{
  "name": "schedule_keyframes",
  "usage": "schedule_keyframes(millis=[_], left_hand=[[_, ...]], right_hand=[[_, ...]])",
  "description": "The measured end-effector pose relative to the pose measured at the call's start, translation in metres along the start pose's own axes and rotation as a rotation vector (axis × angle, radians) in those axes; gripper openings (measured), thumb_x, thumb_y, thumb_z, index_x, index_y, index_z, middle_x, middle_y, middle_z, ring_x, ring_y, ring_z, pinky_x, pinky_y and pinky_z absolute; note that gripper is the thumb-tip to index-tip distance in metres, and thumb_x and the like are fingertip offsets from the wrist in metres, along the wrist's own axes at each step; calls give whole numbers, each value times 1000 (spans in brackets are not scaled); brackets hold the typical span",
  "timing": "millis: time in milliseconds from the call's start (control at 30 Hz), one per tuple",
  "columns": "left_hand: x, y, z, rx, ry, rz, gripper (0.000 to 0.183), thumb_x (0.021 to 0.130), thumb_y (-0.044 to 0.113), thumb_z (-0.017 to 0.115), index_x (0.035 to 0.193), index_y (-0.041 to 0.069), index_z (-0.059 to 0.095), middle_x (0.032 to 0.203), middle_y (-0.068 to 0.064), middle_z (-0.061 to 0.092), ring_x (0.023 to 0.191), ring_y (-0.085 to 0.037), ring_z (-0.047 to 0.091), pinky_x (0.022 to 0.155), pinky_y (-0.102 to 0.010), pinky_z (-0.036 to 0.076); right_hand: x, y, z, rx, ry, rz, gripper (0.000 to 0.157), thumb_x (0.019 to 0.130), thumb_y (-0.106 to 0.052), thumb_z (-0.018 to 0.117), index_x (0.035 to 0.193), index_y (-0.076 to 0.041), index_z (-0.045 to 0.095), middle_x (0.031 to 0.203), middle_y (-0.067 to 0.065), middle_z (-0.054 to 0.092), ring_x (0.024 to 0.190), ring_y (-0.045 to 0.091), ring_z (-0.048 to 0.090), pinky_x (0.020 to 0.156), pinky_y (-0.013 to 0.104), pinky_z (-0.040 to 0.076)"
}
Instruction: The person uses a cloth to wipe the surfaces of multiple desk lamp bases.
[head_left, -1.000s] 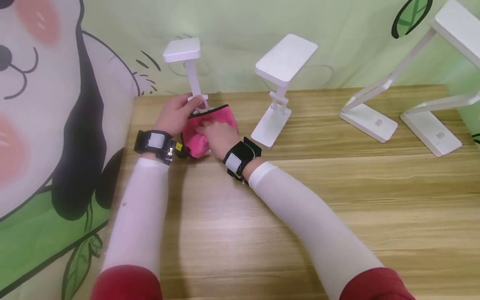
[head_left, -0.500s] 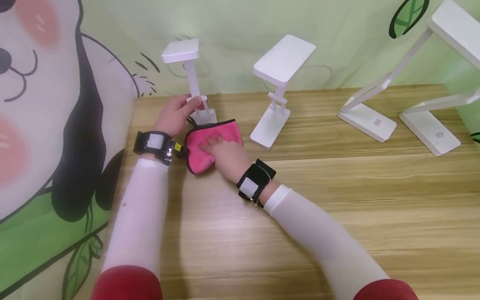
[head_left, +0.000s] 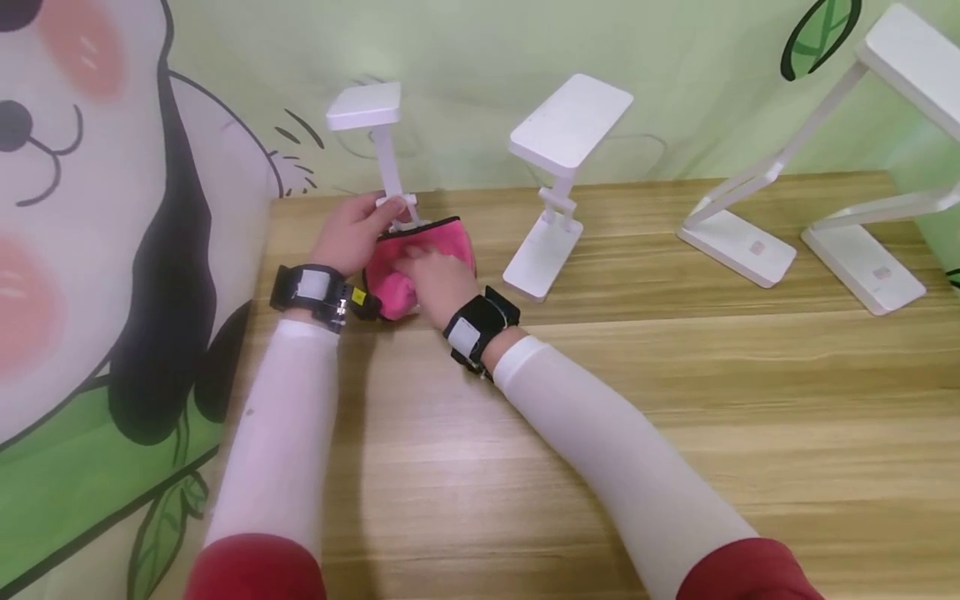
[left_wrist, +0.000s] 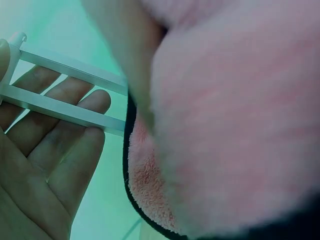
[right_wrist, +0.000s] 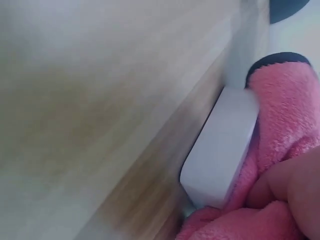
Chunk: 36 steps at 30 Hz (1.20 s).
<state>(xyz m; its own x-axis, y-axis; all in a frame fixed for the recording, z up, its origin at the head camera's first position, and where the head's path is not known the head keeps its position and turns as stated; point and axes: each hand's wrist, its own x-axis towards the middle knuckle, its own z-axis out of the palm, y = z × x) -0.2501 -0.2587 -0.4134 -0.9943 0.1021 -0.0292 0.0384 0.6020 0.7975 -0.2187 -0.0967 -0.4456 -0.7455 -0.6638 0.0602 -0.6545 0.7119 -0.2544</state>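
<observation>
The leftmost white desk lamp (head_left: 366,107) stands at the back of the wooden table. My left hand (head_left: 348,237) grips its stem at the lower hinge; in the left wrist view the fingers lie behind the two slim bars, with the thumb at the hinge. A pink plush cloth (head_left: 453,239) with black edging covers most of the lamp's base. On top of it my right hand (head_left: 444,287) presses down, holding a bunched fold near the thumb. One side of the white base (right_wrist: 218,150) shows beside the cloth in the right wrist view.
A second white lamp (head_left: 542,250) stands just right of the cloth. Two more lamps, one with its base (head_left: 738,247) angled and another base (head_left: 862,267) beside it, stand farther right. Behind the table is a green wall covering (head_left: 465,67) with a panda print.
My right hand drew the cloth toward me, baring part of the lamp's base, then moved it back up over the base. The left hand stayed on the stem.
</observation>
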Motion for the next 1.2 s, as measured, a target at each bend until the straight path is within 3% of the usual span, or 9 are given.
schedule_keyframes(millis=[167, 300, 433, 700, 867, 1033, 1200], left_hand=[[0, -1, 2, -26, 9, 1, 55, 99, 60, 46, 114, 12, 69, 116, -5, 65, 105, -20, 52, 93, -45, 42], [-1, -1, 3, -66, -1, 3, 51, 100, 56, 48, 115, 12, 69, 116, -6, 65, 107, -23, 53, 94, -47, 43], [-1, -1, 2, -76, -2, 8, 52, 100, 56, 48, 117, 12, 69, 120, -6, 65, 113, -22, 53, 98, -49, 42], [-3, -3, 4, -86, -16, 0, 54, 100, 56, 47, 124, 12, 67, 128, -6, 63, 123, -17, 50, 106, -49, 38], [-4, -4, 2, -112, -40, 5, 51, 102, 52, 47, 129, 12, 62, 127, -8, 63, 124, -18, 49, 108, -48, 37], [-7, -4, -5, -130, -56, 14, 47, 104, 45, 46, 135, 9, 54, 128, -12, 61, 123, -20, 51, 108, -48, 38], [-6, -4, -16, -79, -51, -28, 49, 105, 45, 42, 139, 10, 48, 134, -12, 57, 128, -24, 47, 110, -53, 33]], right_hand=[[0, 2, 0, 3, -20, 6, 42, 104, -10, 48, 143, -25, 53, 145, 0, 52, 132, 21, 43, 98, 38, 49], [-20, -3, -3, -9, -79, 14, 45, 105, -11, 47, 148, -25, 47, 151, 3, 44, 137, 29, 35, 103, 41, 45], [-44, -10, -6, 12, -101, 0, 43, 106, -10, 44, 146, -23, 50, 150, 7, 45, 138, 32, 33, 103, 45, 45], [-80, -13, -21, 93, -195, -71, 39, 104, -10, 47, 138, -23, 59, 142, 4, 55, 131, 19, 45, 108, 39, 40], [-86, -12, -39, 131, -146, -77, 41, 102, -6, 45, 138, -22, 59, 141, 1, 55, 130, 14, 45, 106, 35, 41], [-96, -9, -64, 149, -40, -92, 45, 98, -3, 49, 137, -23, 60, 139, -2, 57, 127, 10, 47, 103, 36, 44], [-105, -4, -80, 173, -17, -122, 50, 93, 3, 50, 133, -24, 63, 136, -2, 59, 124, 12, 51, 98, 37, 48]])
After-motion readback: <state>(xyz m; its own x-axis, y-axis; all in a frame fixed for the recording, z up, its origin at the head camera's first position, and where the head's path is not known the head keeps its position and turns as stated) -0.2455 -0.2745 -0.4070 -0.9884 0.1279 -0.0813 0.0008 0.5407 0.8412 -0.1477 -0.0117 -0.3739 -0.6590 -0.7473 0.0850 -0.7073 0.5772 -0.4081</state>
